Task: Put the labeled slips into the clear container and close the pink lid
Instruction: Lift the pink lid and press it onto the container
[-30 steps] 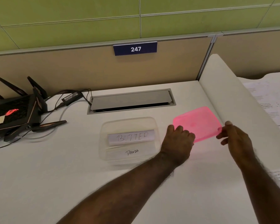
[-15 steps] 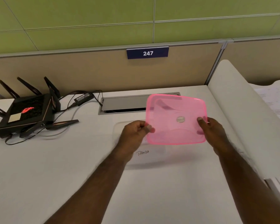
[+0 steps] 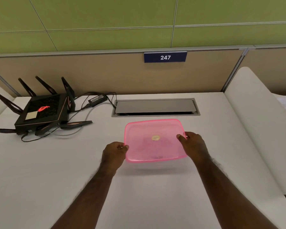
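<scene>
Lid (image 3: 153, 139) is now sitting low over the container (image 3: 157, 164), where half a second ago it was being held up in the air, tilted toward the camera. That is putting the closing step nearly in reach; I cannot tell whether it is seated yet. Slips (image 3: 153, 142) are showing faintly through the pink. Left hand (image 3: 113, 154) is pinching the lid's left edge between thumb and curled fingers. Right hand (image 3: 194, 146) is gripping the right edge, thumb on top, fingers underneath.
</scene>
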`<state>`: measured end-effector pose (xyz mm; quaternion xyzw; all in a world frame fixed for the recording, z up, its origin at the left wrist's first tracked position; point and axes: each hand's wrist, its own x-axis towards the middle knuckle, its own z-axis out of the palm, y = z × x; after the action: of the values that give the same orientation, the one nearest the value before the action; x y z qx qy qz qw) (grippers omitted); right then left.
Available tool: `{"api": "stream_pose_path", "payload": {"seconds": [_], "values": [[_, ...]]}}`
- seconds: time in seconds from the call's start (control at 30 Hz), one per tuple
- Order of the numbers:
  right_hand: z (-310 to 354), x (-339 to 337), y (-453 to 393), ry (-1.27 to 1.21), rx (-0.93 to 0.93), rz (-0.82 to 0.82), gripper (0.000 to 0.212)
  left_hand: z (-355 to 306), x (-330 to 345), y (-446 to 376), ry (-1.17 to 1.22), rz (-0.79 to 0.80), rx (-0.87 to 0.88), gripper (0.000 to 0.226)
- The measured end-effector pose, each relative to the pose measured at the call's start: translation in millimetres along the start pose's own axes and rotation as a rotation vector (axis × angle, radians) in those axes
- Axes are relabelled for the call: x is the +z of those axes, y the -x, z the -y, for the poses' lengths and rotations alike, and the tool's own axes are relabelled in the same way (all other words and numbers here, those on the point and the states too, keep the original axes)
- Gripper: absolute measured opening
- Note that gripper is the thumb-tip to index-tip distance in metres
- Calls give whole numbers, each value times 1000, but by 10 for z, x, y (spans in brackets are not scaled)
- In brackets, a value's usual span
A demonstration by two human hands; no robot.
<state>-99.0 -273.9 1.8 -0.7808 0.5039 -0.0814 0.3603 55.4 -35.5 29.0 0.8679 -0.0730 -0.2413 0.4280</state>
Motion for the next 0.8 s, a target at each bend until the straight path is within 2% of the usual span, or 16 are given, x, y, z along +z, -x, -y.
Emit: {"api": "stream_pose_path", "payload": {"seconds": [0.13,0.3,0.4,0.6,0.8], "values": [[27,8,24,21,28,-25,58,56,33,-107,-19,11,-27,25],[-3,25,36,34,60,-17,56,2,53,-170,-50,44,-45,11],[-12,31,26,35,66,-6,57,-62,52,-203,-34,49,-71,16],[-39,0,-17,13,64,46,55,-84,-32,-282,132,214,-233,28],[-44,-3,4,-51,101,51,54,-57,-89,-324,217,330,-291,30]]}}
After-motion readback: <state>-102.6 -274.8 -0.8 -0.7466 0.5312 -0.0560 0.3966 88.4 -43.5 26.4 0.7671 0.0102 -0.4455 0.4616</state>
